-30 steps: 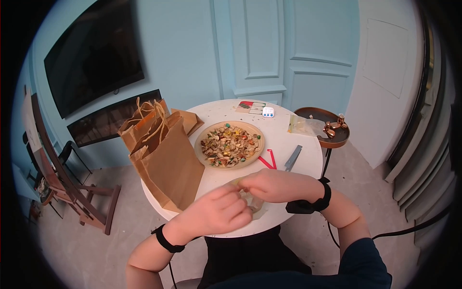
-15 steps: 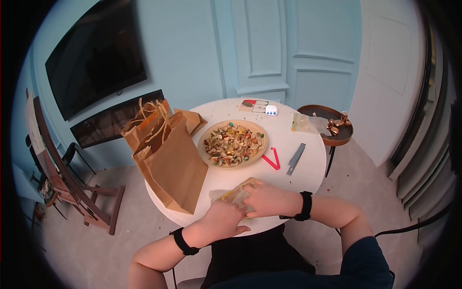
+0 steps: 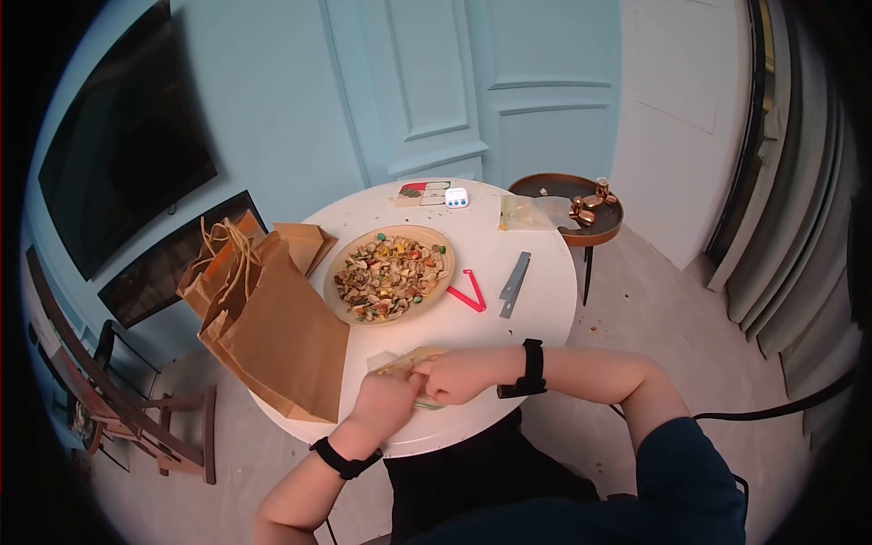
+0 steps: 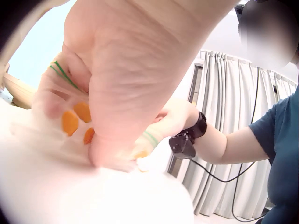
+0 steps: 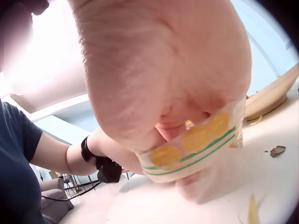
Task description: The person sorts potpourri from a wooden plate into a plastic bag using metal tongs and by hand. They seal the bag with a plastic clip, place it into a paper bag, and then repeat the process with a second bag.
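Observation:
A clear plastic bag (image 3: 389,362) with yellow-orange patches and green stripes lies near the table's front edge, partly covered by both hands. My left hand (image 3: 385,404) grips its near left part with curled fingers. On the other side, my right hand (image 3: 460,373) pinches the same bag, and the two hands meet at the middle. In the right wrist view, the striped band (image 5: 191,144) runs across under the curled fingers, with a fingertip showing through the film. The left wrist view shows the patterned film (image 4: 70,123) bunched around the left fingers.
Beyond the hands stands a round plate (image 3: 337,305) of dried flakes. Brown paper bags (image 3: 291,341) are at the left. A red clip (image 3: 471,301) and grey clip (image 3: 515,286) lie rightward. Farther back are a timer (image 3: 456,198), a card (image 3: 421,193) and another plastic bag (image 3: 522,213).
Both hands have come down with the plastic bag onto the table and drawn closer together. The head view has turned, shifting the scene left.

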Tool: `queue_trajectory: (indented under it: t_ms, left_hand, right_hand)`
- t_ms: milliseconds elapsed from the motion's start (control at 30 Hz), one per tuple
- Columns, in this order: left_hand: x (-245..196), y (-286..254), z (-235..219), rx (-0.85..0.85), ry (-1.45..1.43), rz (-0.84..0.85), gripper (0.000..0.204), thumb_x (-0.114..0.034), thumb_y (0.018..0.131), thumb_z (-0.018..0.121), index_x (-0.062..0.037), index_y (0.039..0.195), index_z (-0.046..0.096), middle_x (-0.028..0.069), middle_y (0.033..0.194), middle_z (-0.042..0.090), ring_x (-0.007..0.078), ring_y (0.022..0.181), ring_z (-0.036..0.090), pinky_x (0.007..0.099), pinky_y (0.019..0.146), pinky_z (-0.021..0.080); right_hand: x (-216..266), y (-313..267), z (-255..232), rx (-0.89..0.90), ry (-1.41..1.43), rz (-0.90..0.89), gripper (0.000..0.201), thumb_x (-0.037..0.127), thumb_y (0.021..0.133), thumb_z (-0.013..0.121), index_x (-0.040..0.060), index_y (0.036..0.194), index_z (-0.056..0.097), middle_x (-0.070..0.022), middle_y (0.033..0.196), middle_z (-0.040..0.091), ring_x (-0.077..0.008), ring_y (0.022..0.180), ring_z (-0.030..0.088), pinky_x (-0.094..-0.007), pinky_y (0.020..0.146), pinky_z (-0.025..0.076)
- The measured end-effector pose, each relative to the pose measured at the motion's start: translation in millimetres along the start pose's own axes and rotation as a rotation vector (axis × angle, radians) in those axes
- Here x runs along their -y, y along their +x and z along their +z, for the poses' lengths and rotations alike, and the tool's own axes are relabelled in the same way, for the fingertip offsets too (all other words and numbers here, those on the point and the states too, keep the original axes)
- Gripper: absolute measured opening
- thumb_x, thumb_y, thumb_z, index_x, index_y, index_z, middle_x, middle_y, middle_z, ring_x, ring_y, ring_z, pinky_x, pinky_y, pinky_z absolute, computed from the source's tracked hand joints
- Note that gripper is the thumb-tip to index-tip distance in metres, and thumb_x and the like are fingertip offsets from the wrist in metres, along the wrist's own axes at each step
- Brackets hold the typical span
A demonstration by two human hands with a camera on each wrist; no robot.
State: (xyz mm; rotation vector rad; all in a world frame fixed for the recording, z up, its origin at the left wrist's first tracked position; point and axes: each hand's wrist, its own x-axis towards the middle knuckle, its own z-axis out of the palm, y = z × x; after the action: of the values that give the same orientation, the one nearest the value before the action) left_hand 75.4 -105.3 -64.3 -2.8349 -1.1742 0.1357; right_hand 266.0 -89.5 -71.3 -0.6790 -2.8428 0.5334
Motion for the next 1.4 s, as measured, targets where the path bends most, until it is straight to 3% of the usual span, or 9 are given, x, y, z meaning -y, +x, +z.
queue_trajectory:
  t_ms: [67, 167, 300, 400, 467, 567, 800, 1100, 1400]
  left_hand:
    - [23.7, 2.8, 26.7, -0.295, 0.090, 0.189, 0.029, -0.019, 0.072, 0.065, -0.0060, 0.097, 0.060, 0.0117, 0.094, 0.060, 0.0288, 0.091, 0.060, 0.0384, 0.081, 0.048]
    - [32.0, -6.8, 19.6, -0.329, -0.007, 0.258, 0.031, -0.008, 0.071, 0.060, -0.0025, 0.101, 0.057, 0.0156, 0.111, 0.055, 0.0321, 0.103, 0.055, 0.0387, 0.086, 0.047]
    - [31.3, -15.0, 15.4, -0.294, -0.263, 0.188, 0.037, -0.003, 0.068, 0.060, -0.0019, 0.104, 0.056, 0.0170, 0.121, 0.049, 0.0359, 0.115, 0.048, 0.0407, 0.096, 0.042]
    - [32.6, -13.8, 6.7, -0.257, -0.507, 0.130, 0.041, -0.001, 0.066, 0.062, -0.0044, 0.107, 0.056, 0.0163, 0.129, 0.046, 0.0394, 0.122, 0.042, 0.0442, 0.102, 0.037]
    - [31.9, -15.5, 1.3, -0.326, -0.354, 0.176, 0.042, -0.008, 0.071, 0.063, -0.0090, 0.113, 0.056, 0.0163, 0.134, 0.044, 0.0397, 0.126, 0.039, 0.0476, 0.105, 0.033]
    - [27.6, -19.5, -7.4, -0.308, -0.220, 0.221, 0.043, -0.019, 0.075, 0.065, -0.0117, 0.116, 0.056, 0.0166, 0.130, 0.047, 0.0377, 0.126, 0.040, 0.0503, 0.105, 0.032]
    - [28.9, -12.3, -33.2, -0.295, -0.393, 0.238, 0.042, -0.025, 0.079, 0.066, -0.0091, 0.117, 0.056, 0.0161, 0.117, 0.057, 0.0351, 0.112, 0.051, 0.0430, 0.096, 0.042]
    - [29.4, -0.5, -75.9, -0.471, -0.442, 0.195, 0.035, -0.014, 0.081, 0.064, -0.0062, 0.115, 0.057, 0.0145, 0.114, 0.059, 0.0299, 0.104, 0.056, 0.0371, 0.088, 0.045]
    - [0.1, 20.5, -97.8, -0.214, -1.446, 0.079, 0.046, -0.032, 0.100, 0.036, -0.0014, 0.135, 0.032, 0.0126, 0.113, 0.057, 0.0186, 0.097, 0.060, 0.0293, 0.077, 0.050]
  right_hand:
    - [2.1, -8.7, -15.6, -0.044, 0.122, 0.065, 0.018, 0.016, 0.083, 0.052, 0.0028, 0.087, 0.064, -0.0128, 0.089, 0.063, -0.0294, 0.085, 0.059, -0.0392, 0.081, 0.047]
    - [16.8, -30.0, -59.8, -0.309, 0.374, 0.342, 0.021, 0.011, 0.081, 0.050, 0.0051, 0.097, 0.063, -0.0125, 0.087, 0.064, -0.0307, 0.075, 0.062, -0.0395, 0.072, 0.050]
    - [-35.0, -64.5, -88.3, -0.486, -0.284, 0.518, 0.033, 0.000, 0.078, 0.051, 0.0065, 0.109, 0.059, -0.0138, 0.109, 0.059, -0.0288, 0.096, 0.060, -0.0383, 0.082, 0.049]
    - [-72.4, -96.3, -77.0, -0.408, -0.550, 0.652, 0.030, 0.005, 0.080, 0.053, 0.0106, 0.109, 0.061, -0.0125, 0.104, 0.056, -0.0295, 0.098, 0.058, -0.0388, 0.080, 0.050]
    - [-91.1, -109.4, -70.7, -0.235, -0.590, 0.869, 0.030, 0.006, 0.080, 0.056, 0.0111, 0.109, 0.062, -0.0152, 0.108, 0.054, -0.0311, 0.103, 0.055, -0.0391, 0.081, 0.050]
    - [-99.9, -115.2, -70.7, -0.152, -0.531, 0.906, 0.027, 0.008, 0.081, 0.056, 0.0107, 0.107, 0.062, -0.0153, 0.105, 0.055, -0.0298, 0.103, 0.056, -0.0383, 0.080, 0.050]
    - [-115.3, -110.8, -60.6, -0.183, -0.488, 0.906, 0.013, 0.015, 0.084, 0.056, 0.0066, 0.092, 0.061, -0.0148, 0.095, 0.055, -0.0319, 0.085, 0.062, -0.0397, 0.071, 0.052]
    - [-54.4, -83.5, -101.9, -0.655, -0.640, 0.709, 0.019, 0.021, 0.088, 0.054, 0.0019, 0.086, 0.053, -0.0151, 0.079, 0.054, -0.0295, 0.063, 0.062, -0.0406, 0.057, 0.050]
    - [25.0, -26.4, -105.2, -0.857, -0.791, 0.400, 0.017, 0.020, 0.086, 0.056, 0.0041, 0.084, 0.049, -0.0097, 0.076, 0.049, -0.0232, 0.052, 0.054, -0.0333, 0.050, 0.044]
